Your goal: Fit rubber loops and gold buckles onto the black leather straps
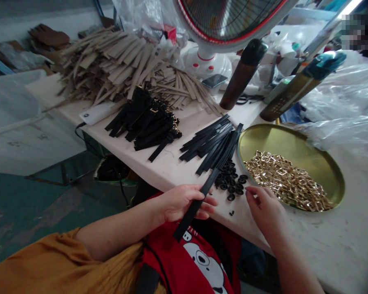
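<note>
A flat black strap point(191, 212) lies across my left hand point(193, 202), pinned under the thumb, with the other fingers beneath it. Its upper end reaches a pile of small black loops point(230, 179) on the table. To the right of those loops is my right hand point(265, 210), its fingers curled in and the fingertips close together; whether anything is between them is hidden. Behind the loops more black straps point(211, 139) lie in a loose bundle. A round gold-coloured tray point(331, 175), heaped with small gold metal buckles point(286, 179), sits beyond my right hand.
Black straps with gold buckles point(147, 118) are heaped left of the loose ones. Behind them lies a big pile of beige strips point(110, 65). A fan point(207, 61), two dark bottle-like cylinders point(243, 75) and plastic bags point(340, 98) stand at the back. The table's front edge runs below my hands.
</note>
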Demonstrator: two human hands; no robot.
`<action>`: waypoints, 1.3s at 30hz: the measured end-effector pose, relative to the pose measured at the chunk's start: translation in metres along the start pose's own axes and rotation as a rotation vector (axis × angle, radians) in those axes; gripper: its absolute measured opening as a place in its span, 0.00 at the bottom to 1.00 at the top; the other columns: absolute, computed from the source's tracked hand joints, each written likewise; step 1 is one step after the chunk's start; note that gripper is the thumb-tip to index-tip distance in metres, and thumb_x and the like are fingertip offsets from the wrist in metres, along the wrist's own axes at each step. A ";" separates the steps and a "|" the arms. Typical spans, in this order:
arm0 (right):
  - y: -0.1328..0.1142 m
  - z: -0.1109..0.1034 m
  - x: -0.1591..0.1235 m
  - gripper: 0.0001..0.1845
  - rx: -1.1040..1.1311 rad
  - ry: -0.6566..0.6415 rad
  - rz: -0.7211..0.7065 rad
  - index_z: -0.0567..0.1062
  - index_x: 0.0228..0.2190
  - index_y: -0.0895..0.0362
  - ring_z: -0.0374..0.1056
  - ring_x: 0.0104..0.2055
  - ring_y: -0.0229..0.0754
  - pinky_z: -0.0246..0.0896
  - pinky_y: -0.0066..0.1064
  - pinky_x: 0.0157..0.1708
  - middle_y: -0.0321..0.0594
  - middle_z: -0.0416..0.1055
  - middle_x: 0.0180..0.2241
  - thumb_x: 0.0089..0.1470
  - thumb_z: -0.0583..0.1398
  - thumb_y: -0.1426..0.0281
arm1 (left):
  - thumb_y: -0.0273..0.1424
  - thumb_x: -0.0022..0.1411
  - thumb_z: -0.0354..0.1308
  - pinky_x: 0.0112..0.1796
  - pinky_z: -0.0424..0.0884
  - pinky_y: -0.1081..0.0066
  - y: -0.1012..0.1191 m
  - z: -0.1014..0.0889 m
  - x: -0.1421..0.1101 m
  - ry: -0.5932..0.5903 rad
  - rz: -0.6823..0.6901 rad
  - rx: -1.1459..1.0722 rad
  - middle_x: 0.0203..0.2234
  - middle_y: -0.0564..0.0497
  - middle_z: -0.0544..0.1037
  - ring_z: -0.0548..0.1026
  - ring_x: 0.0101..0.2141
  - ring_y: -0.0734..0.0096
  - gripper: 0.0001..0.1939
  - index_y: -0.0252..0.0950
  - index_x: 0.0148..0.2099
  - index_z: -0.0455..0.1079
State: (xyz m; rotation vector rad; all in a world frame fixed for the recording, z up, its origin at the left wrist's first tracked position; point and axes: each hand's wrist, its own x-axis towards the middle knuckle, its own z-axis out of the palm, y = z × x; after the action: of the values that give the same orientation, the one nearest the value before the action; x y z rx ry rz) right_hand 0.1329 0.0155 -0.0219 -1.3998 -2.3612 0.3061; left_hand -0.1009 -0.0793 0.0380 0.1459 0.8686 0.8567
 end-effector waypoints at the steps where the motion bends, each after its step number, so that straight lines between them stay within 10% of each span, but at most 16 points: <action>1: -0.002 0.001 -0.001 0.13 0.012 -0.017 -0.017 0.71 0.34 0.55 0.64 0.26 0.38 0.59 0.31 0.29 0.41 0.67 0.33 0.54 0.51 0.62 | 0.24 0.53 0.51 0.28 0.68 0.74 -0.001 0.000 0.000 0.004 0.002 0.003 0.32 0.46 0.74 0.74 0.29 0.73 0.12 0.32 0.42 0.63; 12: -0.001 0.008 -0.004 0.13 0.022 -0.042 -0.001 0.71 0.31 0.56 0.64 0.26 0.40 0.59 0.35 0.30 0.42 0.67 0.33 0.51 0.55 0.60 | 0.34 0.61 0.45 0.23 0.63 0.79 -0.010 -0.001 -0.002 0.063 0.127 0.335 0.22 0.51 0.72 0.70 0.21 0.79 0.12 0.31 0.42 0.63; 20: -0.036 -0.006 -0.016 0.13 1.198 -0.099 0.449 0.66 0.24 0.54 0.63 0.24 0.35 0.62 0.30 0.27 0.32 0.67 0.24 0.41 0.64 0.61 | 0.34 0.61 0.43 0.21 0.61 0.81 -0.020 0.009 -0.002 -0.028 0.347 0.915 0.19 0.56 0.69 0.64 0.17 0.81 0.15 0.34 0.47 0.62; 25: -0.052 -0.003 -0.020 0.09 1.510 -0.033 0.581 0.69 0.26 0.52 0.64 0.23 0.31 0.64 0.25 0.26 0.28 0.67 0.24 0.43 0.64 0.63 | 0.33 0.60 0.42 0.19 0.59 0.80 -0.024 0.007 -0.006 -0.019 0.323 1.023 0.19 0.55 0.70 0.64 0.17 0.79 0.15 0.34 0.45 0.63; 39: -0.066 0.000 -0.032 0.15 1.102 -0.167 0.489 0.73 0.33 0.57 0.66 0.26 0.37 0.62 0.31 0.31 0.35 0.70 0.22 0.43 0.63 0.62 | 0.34 0.62 0.42 0.24 0.54 0.74 -0.010 0.013 -0.003 0.165 0.634 1.735 0.22 0.51 0.72 0.68 0.24 0.71 0.15 0.36 0.31 0.68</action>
State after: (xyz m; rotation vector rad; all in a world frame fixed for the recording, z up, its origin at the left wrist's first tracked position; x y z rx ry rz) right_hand 0.0940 -0.0447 -0.0045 -1.2997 -1.3996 1.5926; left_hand -0.0865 -0.0857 0.0440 1.9521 1.5521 0.4366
